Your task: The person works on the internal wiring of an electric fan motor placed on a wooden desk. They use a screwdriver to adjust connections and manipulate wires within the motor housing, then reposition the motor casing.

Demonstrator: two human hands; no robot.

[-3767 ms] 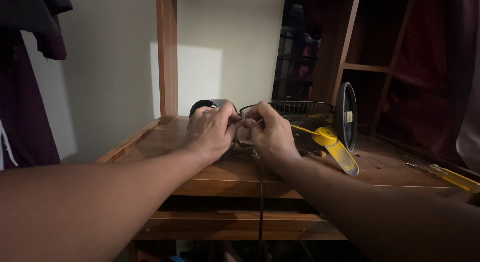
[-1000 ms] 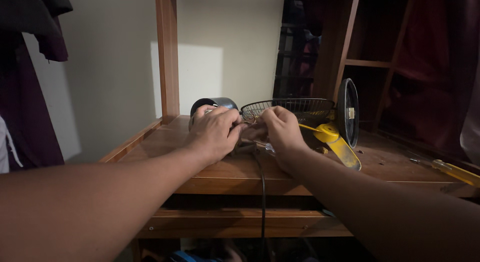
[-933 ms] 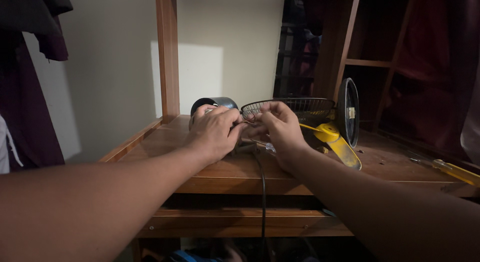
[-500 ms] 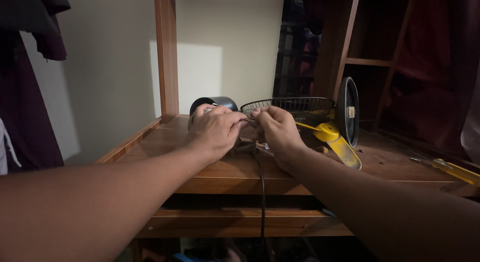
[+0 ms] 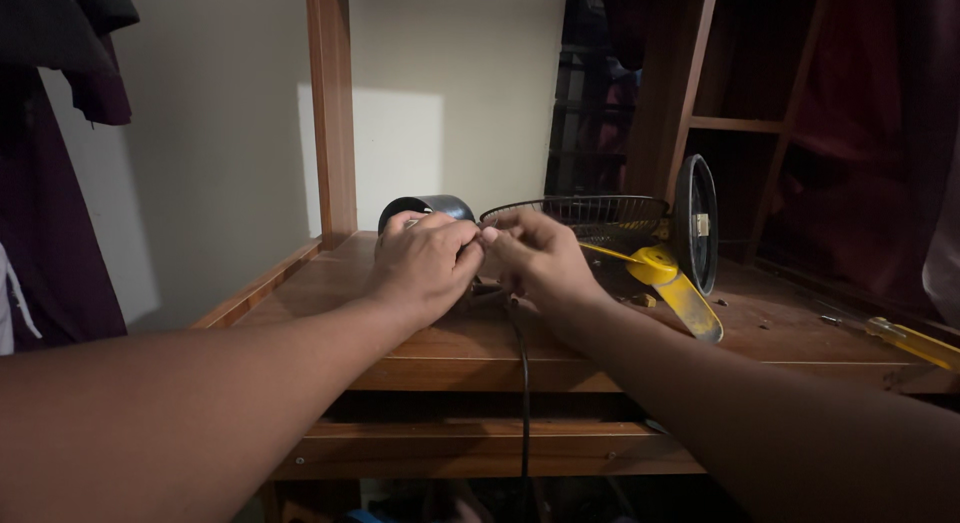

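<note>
My left hand [image 5: 423,264] and my right hand [image 5: 540,255] meet fingertip to fingertip over a wooden shelf [image 5: 330,283]. Both pinch something small between them, hidden by the fingers. A black cable [image 5: 523,383] runs from under my hands over the shelf's front edge and hangs down. Right behind my left hand lies a dark grey cylindrical motor housing [image 5: 430,206], partly covered by that hand.
A black wire fan guard [image 5: 590,213] lies behind my right hand. Yellow fan blades [image 5: 672,283] lie to its right, a round black disc [image 5: 697,223] stands on edge, a yellow-handled tool [image 5: 915,343] lies far right. A wooden post [image 5: 332,108] rises at back left.
My right hand drew back in from the right and now touches my left hand's fingertips again. My left hand barely moved.
</note>
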